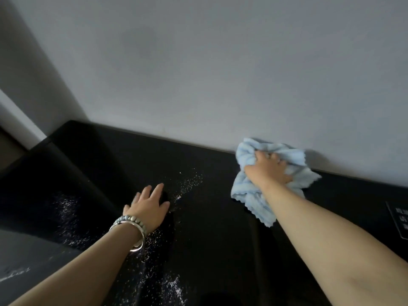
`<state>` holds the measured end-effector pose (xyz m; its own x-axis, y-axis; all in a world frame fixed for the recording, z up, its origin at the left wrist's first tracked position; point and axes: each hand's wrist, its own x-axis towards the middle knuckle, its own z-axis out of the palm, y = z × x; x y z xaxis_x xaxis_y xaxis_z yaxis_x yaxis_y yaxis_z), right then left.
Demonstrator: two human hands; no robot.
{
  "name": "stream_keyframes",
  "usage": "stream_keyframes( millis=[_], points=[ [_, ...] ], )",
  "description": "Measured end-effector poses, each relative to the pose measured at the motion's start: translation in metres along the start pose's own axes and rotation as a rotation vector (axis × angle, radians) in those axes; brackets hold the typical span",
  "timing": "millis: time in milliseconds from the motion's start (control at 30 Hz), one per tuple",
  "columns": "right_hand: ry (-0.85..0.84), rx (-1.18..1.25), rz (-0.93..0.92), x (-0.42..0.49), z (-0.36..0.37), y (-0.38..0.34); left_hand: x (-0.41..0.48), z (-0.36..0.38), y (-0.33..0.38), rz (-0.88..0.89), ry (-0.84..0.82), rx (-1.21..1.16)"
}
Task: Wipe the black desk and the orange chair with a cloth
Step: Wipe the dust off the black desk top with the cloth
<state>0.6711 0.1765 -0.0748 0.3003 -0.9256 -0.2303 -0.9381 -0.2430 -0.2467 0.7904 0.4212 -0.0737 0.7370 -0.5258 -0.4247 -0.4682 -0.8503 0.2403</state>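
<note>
The black desk [209, 217] fills the lower half of the view, its back edge against a grey wall. My right hand [268, 171] grips a crumpled light blue cloth [254, 195] and holds it on the desk top at the back right, close to the wall. My left hand [149, 206] lies flat on the desk with fingers spread, a beaded bracelet and a metal bangle on its wrist. White dust specks [187, 184] are scattered on the surface beside and below the left hand. The orange chair is not in view.
The grey wall [220, 74] rises directly behind the desk. A label with white markings [399, 219] sits on the desk at the far right. The desk's left end [50, 140] meets a wall corner, with a lower dark surface to its left.
</note>
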Motion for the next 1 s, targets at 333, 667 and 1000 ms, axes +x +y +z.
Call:
stream_keyframes(
  millis=[333,667,1000],
  points=[
    [-0.502,0.020,-0.513,-0.028,-0.056,-0.021,0.000,0.009,-0.007,0.038,-0.048,0.084],
    [-0.019,-0.222,-0.471,-0.046,0.021,0.001,0.001,0.001,-0.009,0.046,-0.130,0.061],
    [-0.475,0.089,-0.611,-0.116,-0.024,0.070,-0.060,0.015,-0.007,0.210,0.056,0.042]
  ],
)
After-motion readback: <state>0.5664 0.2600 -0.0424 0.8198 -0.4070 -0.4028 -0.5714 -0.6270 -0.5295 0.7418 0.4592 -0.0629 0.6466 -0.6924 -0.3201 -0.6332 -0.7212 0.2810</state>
